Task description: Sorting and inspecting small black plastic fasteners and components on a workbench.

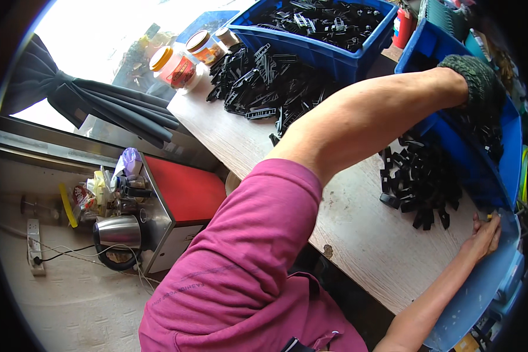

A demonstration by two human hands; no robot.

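Over on the right end of the counter (358,246), the loose heap of black parts (422,182) sits between both hands, left of each. Pieces point every which way, so no single long axis. Bare right hand (482,239) is nearer, just below and right, fingers curled by a tiny yellow bit (490,216); can't tell if it's gripped. Gloved left hand (474,81) is up over the blue bin (513,164), fingers hidden, so no clue whether it's grabbing anything.
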